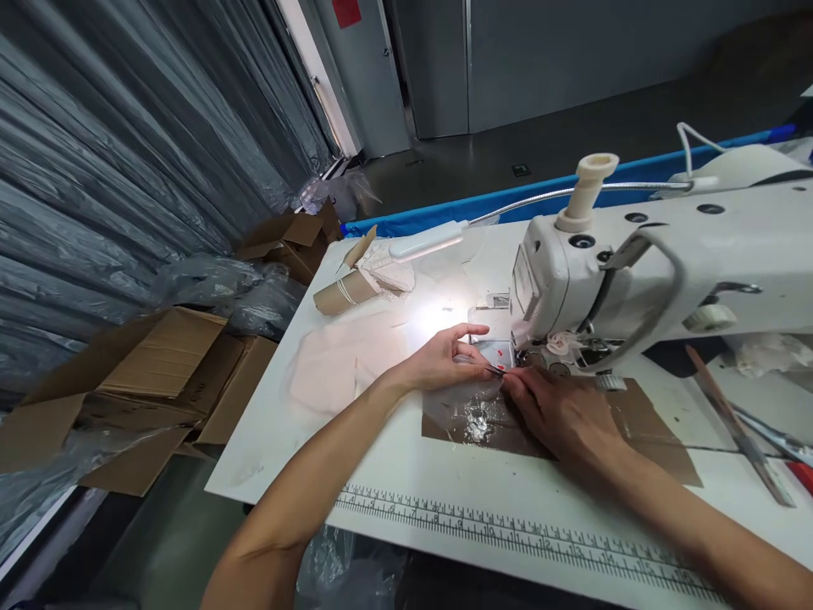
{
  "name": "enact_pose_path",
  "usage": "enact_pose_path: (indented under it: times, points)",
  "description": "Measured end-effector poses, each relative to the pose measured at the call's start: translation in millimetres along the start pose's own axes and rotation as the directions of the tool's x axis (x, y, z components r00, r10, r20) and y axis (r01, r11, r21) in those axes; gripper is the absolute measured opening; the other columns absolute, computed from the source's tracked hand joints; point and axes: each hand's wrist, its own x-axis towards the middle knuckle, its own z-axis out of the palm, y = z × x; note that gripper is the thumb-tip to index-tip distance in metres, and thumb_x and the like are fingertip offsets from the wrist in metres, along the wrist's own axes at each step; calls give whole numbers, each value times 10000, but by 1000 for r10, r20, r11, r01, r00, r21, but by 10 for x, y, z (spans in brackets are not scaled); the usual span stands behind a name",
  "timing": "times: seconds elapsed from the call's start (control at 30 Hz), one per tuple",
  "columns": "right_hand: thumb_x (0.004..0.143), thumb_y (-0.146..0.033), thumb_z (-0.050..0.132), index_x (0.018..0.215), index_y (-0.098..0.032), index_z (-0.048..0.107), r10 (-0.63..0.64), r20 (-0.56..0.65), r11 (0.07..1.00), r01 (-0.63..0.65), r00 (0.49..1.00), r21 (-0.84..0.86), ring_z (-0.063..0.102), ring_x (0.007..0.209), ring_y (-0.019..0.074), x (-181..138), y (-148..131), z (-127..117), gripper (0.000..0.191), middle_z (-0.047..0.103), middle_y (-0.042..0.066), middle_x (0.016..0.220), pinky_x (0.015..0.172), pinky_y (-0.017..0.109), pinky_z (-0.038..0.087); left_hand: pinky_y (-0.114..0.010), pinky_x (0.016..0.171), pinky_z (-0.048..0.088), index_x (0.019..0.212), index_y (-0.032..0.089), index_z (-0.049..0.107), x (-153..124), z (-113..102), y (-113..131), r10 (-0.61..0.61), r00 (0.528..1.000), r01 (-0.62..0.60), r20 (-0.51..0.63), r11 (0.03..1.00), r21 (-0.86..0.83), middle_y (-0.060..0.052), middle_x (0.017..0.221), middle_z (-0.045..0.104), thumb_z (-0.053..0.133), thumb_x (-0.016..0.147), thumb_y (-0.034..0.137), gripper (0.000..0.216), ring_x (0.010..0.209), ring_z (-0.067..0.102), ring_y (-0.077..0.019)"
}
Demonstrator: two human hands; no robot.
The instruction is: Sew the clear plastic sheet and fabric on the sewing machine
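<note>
Head view: grey pleated plastic curtain [114, 144] fills the left side, grey wall and doors behind. White worktable [394, 474] runs across the frame, printed ruler scale [508, 534] along its near edge. White industrial sewing machine [666, 263] sits on the right of the table, cream thread spool pin [588, 191] on top, white gooseneck lamp [425, 241] reaching left and lighting the bed near the needle. Open brown cardboard boxes [146, 381] on the floor left of the table, clear plastic bags [241, 288] piled among them. Brown flat sheet [641, 424] lies on the table under the machine head. Pale pink fabric pieces [336, 364] lie on the table left of the hands. Rolled brown cardboard tube with rubber band [346, 292] at the far left corner, next to pale fabric scraps. Long brown wooden strip [737, 428] lies at the right.

Clear glossy plastic film piece [476, 415] lies on the bed right in front of the presser foot, partly under both hands. Left hand [445, 360] rests on it, thumb and fingers pinched together at the film's edge near the needle. Right hand [559, 415] lies flat-ish on the film, fingertips meeting the left hand's at the same spot. Small dark thin object between the fingertips, too small to identify. Red marks [501, 350] show on the needle plate just beyond.
</note>
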Motion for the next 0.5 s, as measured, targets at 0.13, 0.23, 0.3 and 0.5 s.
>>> enact_pose_path:
  times: [0.13, 0.23, 0.3, 0.5]
  points:
    - [1013, -440, 238, 900, -183, 658, -49, -96, 996, 43, 994, -73, 604, 692, 201, 1, -25, 22, 505, 698, 61, 888, 512, 299, 245, -260, 736, 469, 1331, 116, 462, -6, 12, -4, 2, 1000, -2, -4, 1000, 9, -21, 745, 683, 814, 659, 148, 759, 701, 637, -109]
    - [1013, -439, 249, 880, -173, 663, -47, -119, 994, 35, 992, -101, 586, 670, 195, -2, -39, 33, 510, 696, 65, 850, 514, 301, 233, -258, 740, 472, 1346, 122, 451, -8, 12, -11, 6, 1000, -6, -1, 1000, 14, -19, 751, 680, 796, 673, 115, 756, 705, 638, -107]
    - [1014, -431, 248, 888, -172, 665, -46, -99, 994, 36, 994, -99, 583, 671, 193, -6, -40, 39, 506, 696, 71, 860, 515, 301, 231, -259, 752, 473, 1358, 127, 439, -7, 10, -16, 7, 1000, -7, 1, 1000, 10, -18, 759, 682, 784, 683, 100, 758, 711, 638, -105]
    - [1014, -470, 243, 914, -180, 659, -35, -87, 995, 27, 996, -96, 589, 622, 190, 6, -19, 63, 517, 699, 55, 838, 514, 302, 195, -270, 777, 474, 1356, 105, 439, 5, 6, -34, 12, 1000, -12, -2, 1000, -11, -20, 760, 679, 792, 674, 97, 768, 721, 635, -106]
